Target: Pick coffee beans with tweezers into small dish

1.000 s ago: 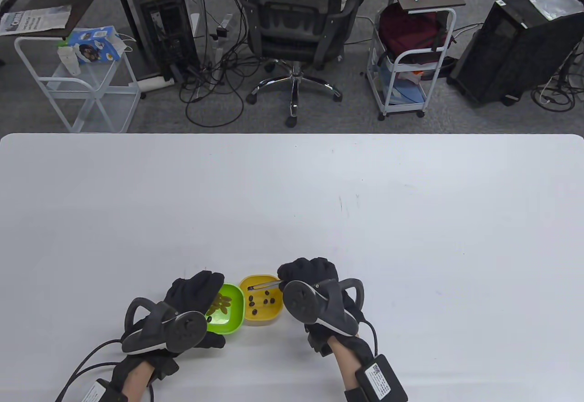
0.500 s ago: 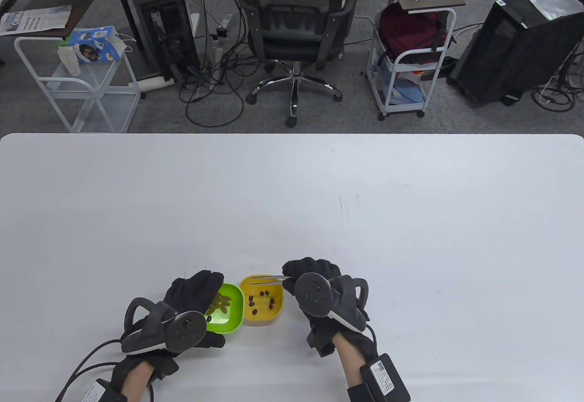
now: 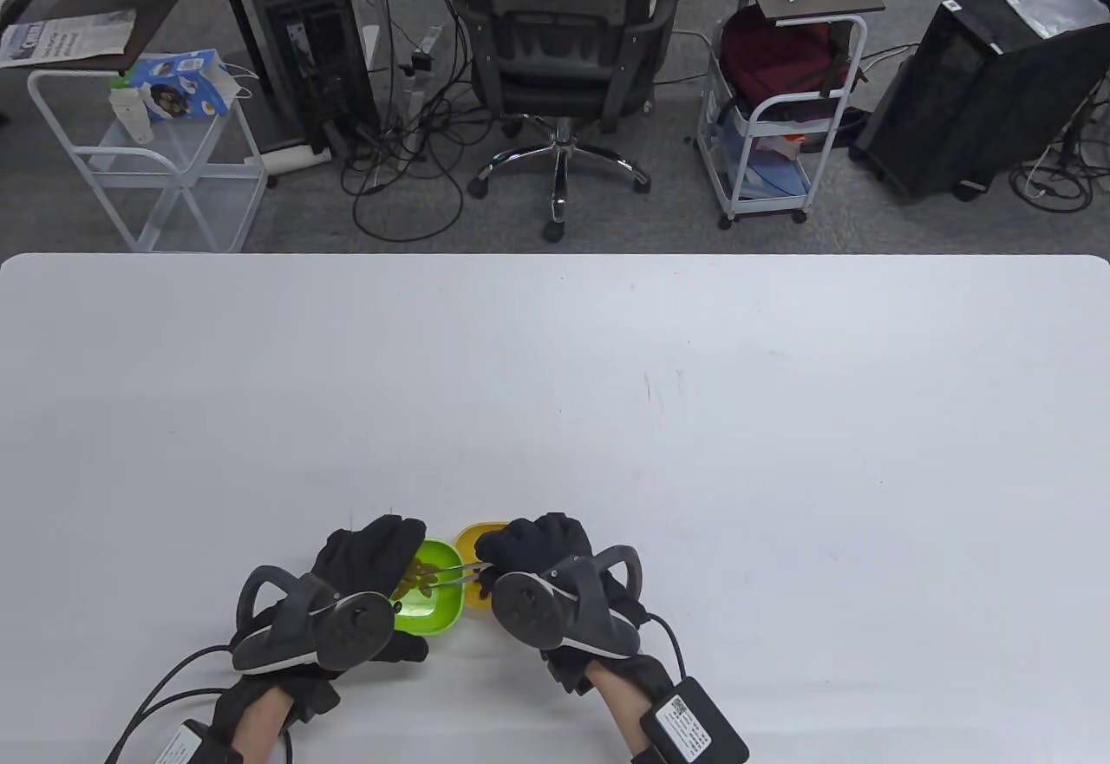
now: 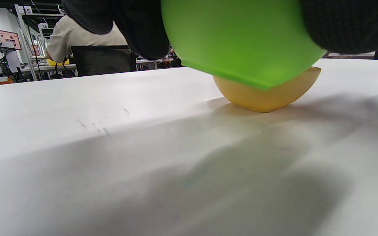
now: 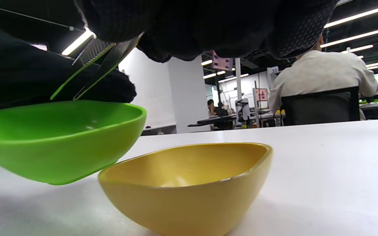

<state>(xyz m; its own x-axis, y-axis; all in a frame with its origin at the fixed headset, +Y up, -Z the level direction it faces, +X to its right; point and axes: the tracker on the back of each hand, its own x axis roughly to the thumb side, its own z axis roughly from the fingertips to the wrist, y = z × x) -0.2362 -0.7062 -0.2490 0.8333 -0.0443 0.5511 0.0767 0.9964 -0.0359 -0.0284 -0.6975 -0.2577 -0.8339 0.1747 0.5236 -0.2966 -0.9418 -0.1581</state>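
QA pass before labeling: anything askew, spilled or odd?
The green plastic bowl sits tilted, its near side lifted off the white table, gripped by the left hand. The yellow bowl sits flat. No beans show on the table.

The right hand (image 3: 542, 556) carried the tweezers (image 3: 460, 571) leftward over the green bowl (image 3: 442, 612)

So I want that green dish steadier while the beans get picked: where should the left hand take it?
By the green dish near-left rim, coming from the left: the tweezers enter from the right, and the yellow dish crowds that side.
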